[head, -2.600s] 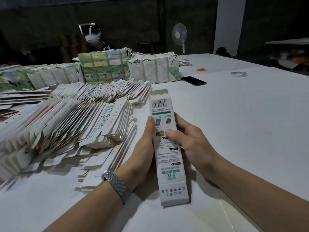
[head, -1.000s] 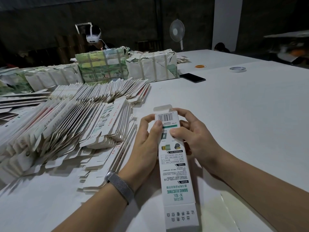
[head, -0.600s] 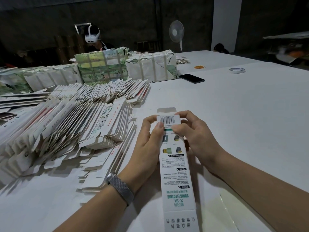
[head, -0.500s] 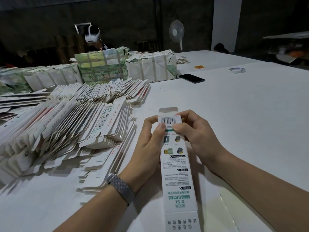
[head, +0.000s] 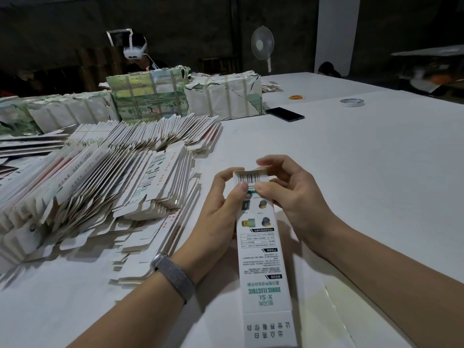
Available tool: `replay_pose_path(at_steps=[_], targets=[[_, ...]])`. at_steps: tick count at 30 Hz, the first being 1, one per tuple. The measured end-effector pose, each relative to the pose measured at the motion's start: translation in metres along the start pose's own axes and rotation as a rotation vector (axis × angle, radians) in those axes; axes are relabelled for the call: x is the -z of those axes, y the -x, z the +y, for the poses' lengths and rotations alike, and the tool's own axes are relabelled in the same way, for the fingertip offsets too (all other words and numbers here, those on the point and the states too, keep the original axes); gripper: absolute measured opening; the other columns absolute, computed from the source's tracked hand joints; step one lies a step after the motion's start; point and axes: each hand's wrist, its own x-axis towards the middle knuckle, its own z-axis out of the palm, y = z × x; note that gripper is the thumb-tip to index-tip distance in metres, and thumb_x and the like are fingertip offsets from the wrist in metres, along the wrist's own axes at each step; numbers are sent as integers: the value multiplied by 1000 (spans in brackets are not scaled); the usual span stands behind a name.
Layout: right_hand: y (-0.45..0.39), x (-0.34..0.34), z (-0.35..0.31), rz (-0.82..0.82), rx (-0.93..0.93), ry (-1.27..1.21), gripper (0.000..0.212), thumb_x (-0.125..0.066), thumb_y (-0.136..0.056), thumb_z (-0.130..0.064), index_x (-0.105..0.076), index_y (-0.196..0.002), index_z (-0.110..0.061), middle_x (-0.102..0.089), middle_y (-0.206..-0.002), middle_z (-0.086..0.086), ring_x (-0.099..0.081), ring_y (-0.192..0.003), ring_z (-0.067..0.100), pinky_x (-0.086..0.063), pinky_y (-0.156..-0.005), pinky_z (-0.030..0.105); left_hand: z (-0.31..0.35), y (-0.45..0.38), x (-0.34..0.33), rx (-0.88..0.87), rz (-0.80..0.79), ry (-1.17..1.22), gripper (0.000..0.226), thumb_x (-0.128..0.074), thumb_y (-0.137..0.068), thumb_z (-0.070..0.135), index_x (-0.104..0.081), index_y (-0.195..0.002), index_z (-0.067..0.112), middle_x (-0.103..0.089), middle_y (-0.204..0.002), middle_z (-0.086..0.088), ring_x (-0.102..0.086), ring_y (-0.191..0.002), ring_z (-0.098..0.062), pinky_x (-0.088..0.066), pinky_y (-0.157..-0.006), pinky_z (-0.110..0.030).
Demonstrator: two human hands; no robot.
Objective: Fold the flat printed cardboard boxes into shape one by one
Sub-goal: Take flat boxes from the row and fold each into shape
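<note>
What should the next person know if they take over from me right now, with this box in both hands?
Left hand: grips the long white printed cardboard box near its far end, thumb on the barcode panel.
Right hand: holds the same end, fingers curled over the end flap.
Box: opened into a tube above the white table; far flap bent down, not seen tucked.
Left: close both ends, then take the next one from the heap of flat white cardboard blanks on the left.

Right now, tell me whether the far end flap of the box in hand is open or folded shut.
Partly folded: the flap bends down over the box end under right fingers, not yet tucked.
</note>
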Motion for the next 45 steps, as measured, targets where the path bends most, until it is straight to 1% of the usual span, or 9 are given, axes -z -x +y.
replay_pose_path(at_steps=[5,9,14,21,24,28,32,38,45], targets=[[-1,0,1,4,-21,12,33,-66,-75,-15,-64,-108,-19,-72,-92,-5,-68,-81,19,-59,-74,31,1,1,-1,34,-12,31,32,-55,-89,34,-48,-120,28,-73,-85,-10,-67,-64,-20,-55,-56,-30],[-2,0,1,-2,-49,-3,25,-64,-89,4,-67,-105,-15,-72,-93,1,-67,-79,22,-60,-77,34,1,2,-1,67,-9,66,31,-58,-87,35,-50,-117,30,-73,-86,-15,-66,-64,-23,-54,-57,-33],[-2,0,0,-5,-49,6,23,-62,-90,7,-68,-100,-12,-73,-89,2,-68,-78,24,-59,-77,36,2,1,0,76,-24,56,33,-57,-89,34,-48,-120,27,-72,-87,-17,-66,-65,-24,-55,-57,-34],[0,-1,1,25,-44,53,22,-66,-75,-16,-68,-96,-20,-71,-90,-2,-69,-74,22,-59,-67,33,3,1,0,88,-36,52,36,-56,-89,33,-47,-122,24,-71,-84,-17,-66,-65,-26,-54,-59,-34],[-1,-4,-1,31,-105,-15,5,-72,-78,-23,-67,-81,-22,-68,-84,4,-68,-66,22,-57,-65,39,3,1,-1,85,-61,28,33,-56,-89,32,-47,-120,22,-72,-81,-14,-67,-62,-22,-56,-54,-30],[-3,-3,-2,88,-171,-97,31,-66,-92,-9,-66,-65,-23,-64,-70,7,-63,-55,21,-53,-62,36,2,2,-3,81,-120,25,30,-54,-92,29,-48,-121,21,-74,-83,-12,-70,-63,-20,-56,-55,-27],[-2,-4,-3,86,-220,-86,28,-64,-90,-2,-68,-70,-20,-64,-72,10,-63,-55,22,-55,-57,33,0,2,-2,70,-118,12,24,-57,-99,28,-48,-121,22,-75,-81,-10,-70,-64,-19,-57,-56,-27],[-4,1,-8,102,-183,28,29,-68,-86,1,-72,-64,-19,-69,-69,9,-67,-60,24,-55,-65,38,0,3,-1,71,-138,-17,26,-56,-97,29,-49,-121,24,-75,-84,-11,-71,-68,-20,-57,-59,-27],[-2,-1,-7,62,-263,-5,31,-70,-88,-9,-66,-61,-24,-65,-67,8,-65,-59,26,-54,-60,36,2,2,-2,96,-153,-10,25,-60,-99,29,-48,-119,21,-76,-86,-13,-71,-67,-22,-57,-60,-29]])
